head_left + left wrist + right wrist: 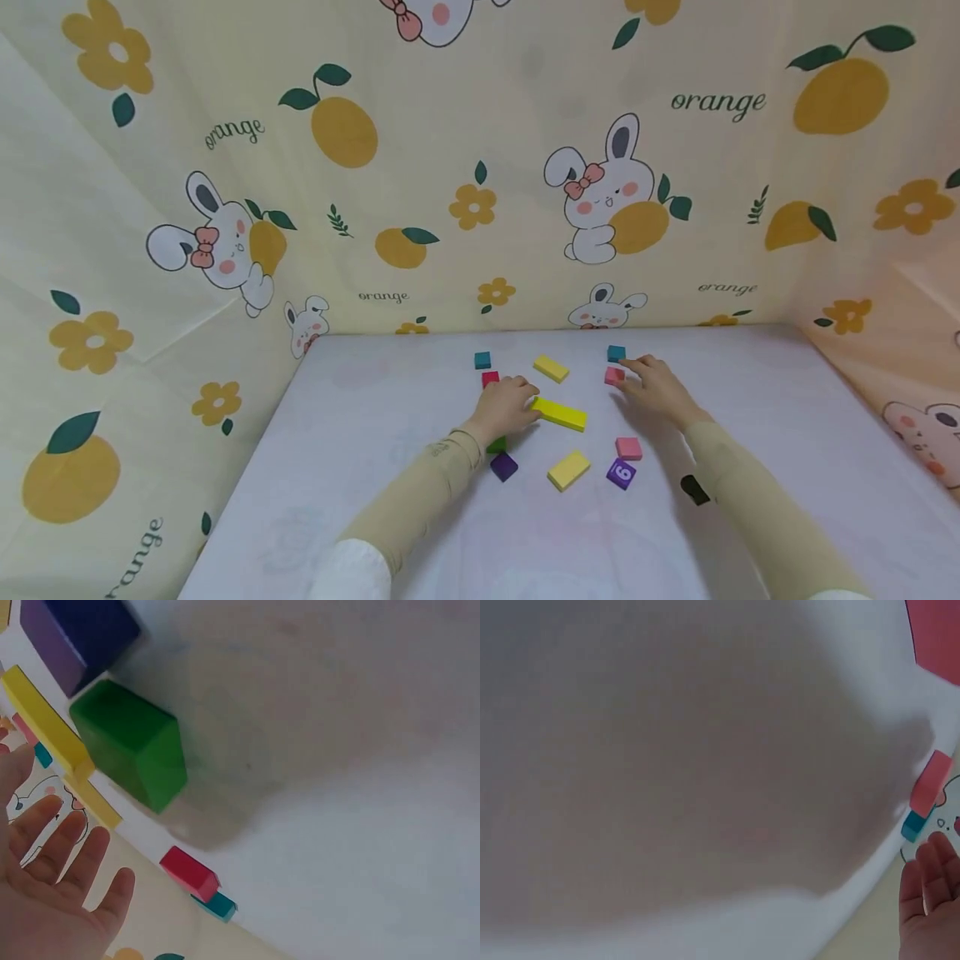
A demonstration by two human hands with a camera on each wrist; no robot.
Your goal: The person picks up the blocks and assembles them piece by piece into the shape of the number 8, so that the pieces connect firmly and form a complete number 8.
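In the head view my left hand (pixel 506 408) is at the left end of a long yellow block (pixel 558 414); whether it touches cannot be told. Its fingers are spread and loosely bent in the left wrist view, with no block in the palm. A green block (pixel 131 742) and a purple block (pixel 79 637) lie near that wrist, and a red block (pixel 491 378) beyond the hand. My right hand (pixel 660 392) has its fingers extended beside a pink block (pixel 613 376) and a teal block (pixel 617 353). Contact there is unclear.
Two shorter yellow blocks (pixel 551 368) lie before and behind the long one. Another teal block (pixel 482 360) is at the back left. A second pink block (pixel 628 448), a purple block marked 6 (pixel 621 473) and a dark piece (pixel 694 490) lie nearer. Printed cloth (pixel 435 125) hangs behind.
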